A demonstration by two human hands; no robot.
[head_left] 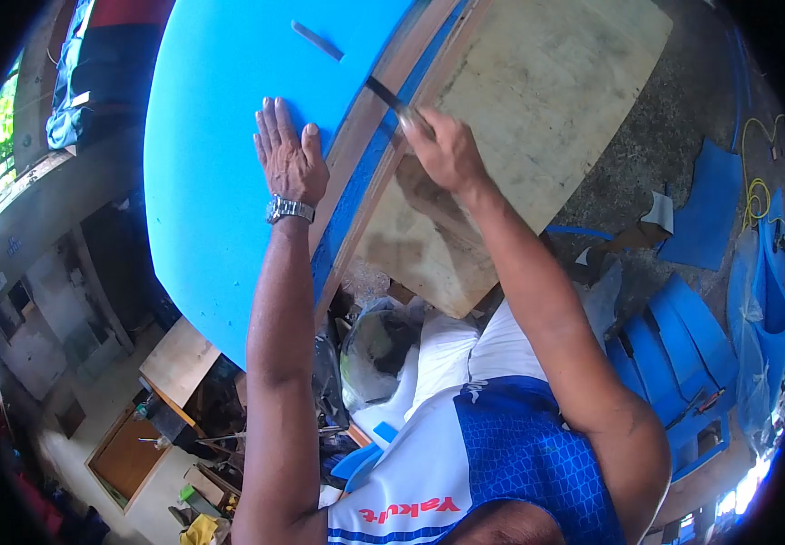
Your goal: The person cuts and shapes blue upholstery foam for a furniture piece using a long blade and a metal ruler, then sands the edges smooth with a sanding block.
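Observation:
My left hand (291, 165) lies flat on a large bright blue sheet (220, 200), fingers stretched and thumb apart, a metal watch at the wrist. My right hand (447, 150) is wrapped round the handle of a knife (385, 94). Its dark blade reaches the sheet's right edge, above a long wooden strip (356, 150). Another wooden strip (381, 200) runs alongside, with a band of blue between the two. On the blue sheet, beyond my left hand, is a narrow grey strip (317, 41).
A stained pale board (547, 82) lies right of the strips. On the floor at the right are blue offcuts (683, 341), a blue piece (703, 204) and a yellow cord (758, 195). Clear plastic wrapping (379, 354) and clutter sit near my legs; a wooden panel (179, 359) stands at left.

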